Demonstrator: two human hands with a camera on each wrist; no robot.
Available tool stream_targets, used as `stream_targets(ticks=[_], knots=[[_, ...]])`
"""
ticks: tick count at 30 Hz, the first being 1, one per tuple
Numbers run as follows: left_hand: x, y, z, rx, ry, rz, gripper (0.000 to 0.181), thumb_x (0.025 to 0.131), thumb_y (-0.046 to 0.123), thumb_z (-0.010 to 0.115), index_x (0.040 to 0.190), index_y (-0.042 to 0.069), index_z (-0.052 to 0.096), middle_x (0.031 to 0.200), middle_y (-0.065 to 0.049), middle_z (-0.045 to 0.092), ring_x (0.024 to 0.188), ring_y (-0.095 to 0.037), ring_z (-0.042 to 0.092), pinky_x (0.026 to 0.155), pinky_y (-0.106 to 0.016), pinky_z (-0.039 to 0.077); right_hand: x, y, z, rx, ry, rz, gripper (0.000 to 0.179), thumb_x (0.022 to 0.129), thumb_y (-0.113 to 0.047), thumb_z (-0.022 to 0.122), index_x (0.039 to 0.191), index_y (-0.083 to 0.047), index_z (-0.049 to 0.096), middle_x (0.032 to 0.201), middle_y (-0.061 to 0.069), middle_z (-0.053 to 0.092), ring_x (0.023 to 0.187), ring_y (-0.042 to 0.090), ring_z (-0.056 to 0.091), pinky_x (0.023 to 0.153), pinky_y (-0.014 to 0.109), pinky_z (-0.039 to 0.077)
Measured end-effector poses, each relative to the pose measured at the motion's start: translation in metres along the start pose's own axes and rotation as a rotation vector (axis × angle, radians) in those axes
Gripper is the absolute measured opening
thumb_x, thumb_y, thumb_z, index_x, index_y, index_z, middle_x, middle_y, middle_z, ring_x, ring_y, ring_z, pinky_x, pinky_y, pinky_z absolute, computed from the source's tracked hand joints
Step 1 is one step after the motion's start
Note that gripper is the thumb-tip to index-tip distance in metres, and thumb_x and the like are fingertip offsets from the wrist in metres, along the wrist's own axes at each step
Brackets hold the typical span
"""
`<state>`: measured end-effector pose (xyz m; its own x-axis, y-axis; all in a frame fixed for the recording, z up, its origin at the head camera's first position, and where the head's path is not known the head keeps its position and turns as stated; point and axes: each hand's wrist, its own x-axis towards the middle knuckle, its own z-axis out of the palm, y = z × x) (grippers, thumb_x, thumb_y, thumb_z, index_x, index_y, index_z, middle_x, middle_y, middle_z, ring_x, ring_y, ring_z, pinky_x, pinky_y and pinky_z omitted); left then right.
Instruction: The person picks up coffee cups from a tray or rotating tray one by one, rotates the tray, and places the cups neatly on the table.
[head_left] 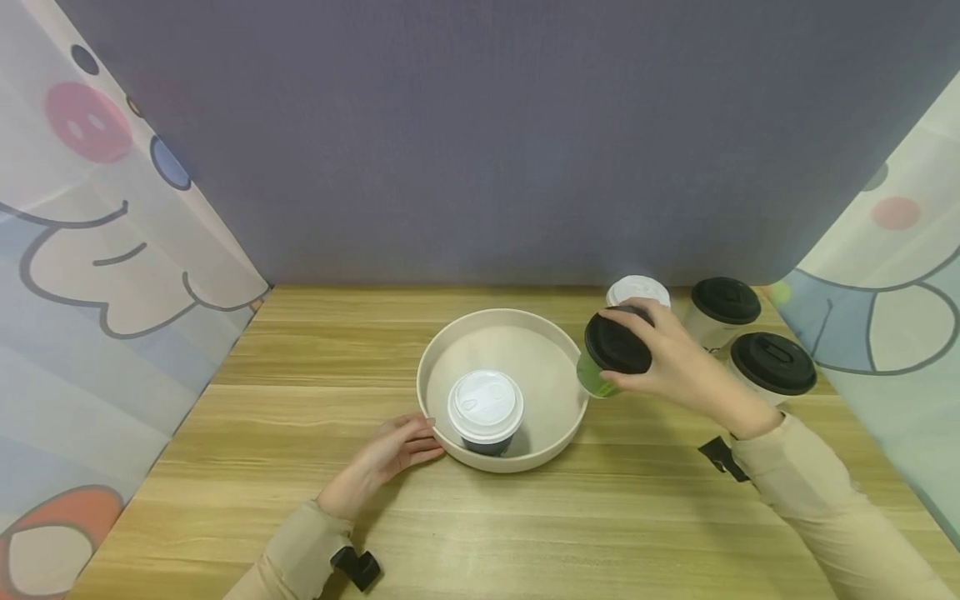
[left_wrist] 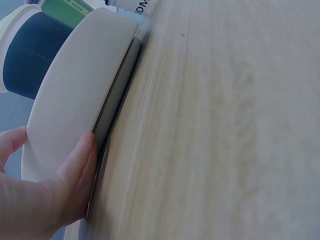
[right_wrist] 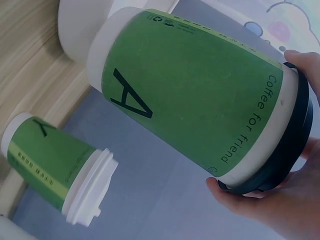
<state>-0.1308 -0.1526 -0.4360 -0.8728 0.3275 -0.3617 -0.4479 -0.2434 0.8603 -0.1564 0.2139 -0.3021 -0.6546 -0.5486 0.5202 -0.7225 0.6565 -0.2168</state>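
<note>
Head view: right hand (head_left: pixel 671 358) had the green cup (right_wrist: pixel 195 100) pinched at the black lid (head_left: pixel 617 342), thumb and fingers round its edge. Cup sat just beside the right edge of the tray (head_left: pixel 480 333); whether its base touched the rim, couldn't tell. Left hand (head_left: pixel 397 454) was spread at the tray's left side, fingertips against the outer wall, not wrapped round anything.

Main risk: lid grip. Right wrist view showed fingertips only just reaching the cup body below the lid, so most of the hold was on the lid. A loose fit could have let the body drop. Fill level not visible.

Second: rim strike. Base was low and close to the tray edge; too little lift would catch it, tilt the cup or shove the tray. Left hand could resist a push its way, but with no real hold on the far side, a twist might get past it.

Third: the dark-sleeved cup (head_left: pixel 485 408) stood in the tray's near part, toward the left hand. A jolt could tip it.

Also: right sleeve (head_left: pixel 795 467) ran close to the nearer black-lidded cup (head_left: pixel 772 364). A wide elbow swing might clip it.
</note>
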Motion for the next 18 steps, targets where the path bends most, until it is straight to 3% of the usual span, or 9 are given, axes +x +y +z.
stream_targets(ticks=[6,18], knots=[[-0.001,-0.001,0.0,0.004,-0.012,0.007,0.048,0.088,0.004,0.042,0.124,-0.019,0.02,0.085,-0.009,0.058,0.083,-0.019,0.06,0.088,-0.04,0.047,-0.007,0.005,-0.006,-0.011,-0.007,0.036,0.072,0.061,-0.02,0.08,0.122,-0.004,0.047,0.116,0.021,0.039,0.106,0.036,0.039,0.081,0.05,0.04],[-0.001,0.0,0.0,-0.004,0.002,0.001,0.05,0.088,0.003,0.044,0.125,-0.018,0.019,0.085,-0.009,0.056,0.082,-0.019,0.059,0.087,-0.04,0.048,-0.022,0.021,-0.009,-0.01,0.012,0.074,0.071,0.059,-0.015,0.081,0.121,-0.003,0.048,0.115,0.021,0.039,0.104,0.035,0.04,0.076,0.049,0.042]])
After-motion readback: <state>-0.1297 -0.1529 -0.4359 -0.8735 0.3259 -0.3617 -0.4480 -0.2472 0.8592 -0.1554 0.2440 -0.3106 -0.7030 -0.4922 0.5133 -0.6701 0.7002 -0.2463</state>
